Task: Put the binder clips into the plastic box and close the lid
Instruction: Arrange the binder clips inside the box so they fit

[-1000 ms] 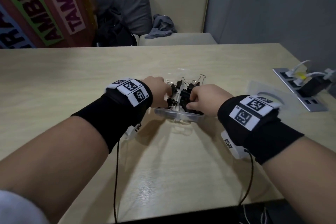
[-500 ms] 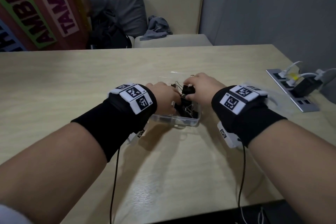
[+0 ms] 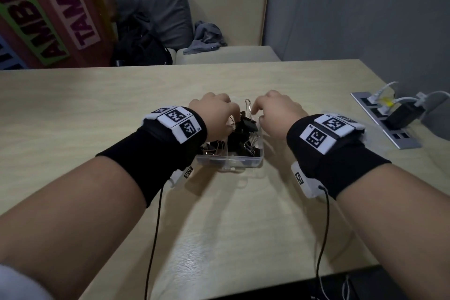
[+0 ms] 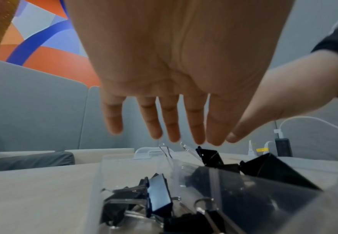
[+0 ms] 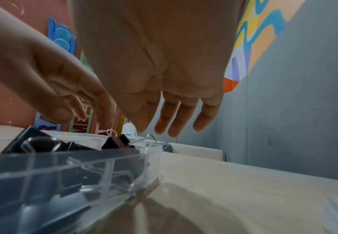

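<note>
A clear plastic box (image 3: 231,161) sits open on the wooden table (image 3: 97,109), heaped with black binder clips (image 3: 247,126) whose wire handles stick up past the rim. My left hand (image 3: 216,114) hovers over the box's left side, fingers straight and holding nothing (image 4: 170,134). My right hand (image 3: 275,109) hangs over the right side, fingers loose and empty (image 5: 164,126). Several clips (image 4: 160,196) lie inside the box wall (image 5: 104,166). A clear lid (image 4: 144,153) lies on the table beyond the box.
A power strip (image 3: 387,124) with plugged cables is set into the table at the right. Beige bench seats with a grey cloth (image 3: 207,39) and a black bag (image 3: 138,48) stand behind the table. A lettered board (image 3: 48,7) leans at the back left.
Both hands were curled down on the clips in the box. They have let go and now hover just above the heap with fingers straightened.
</note>
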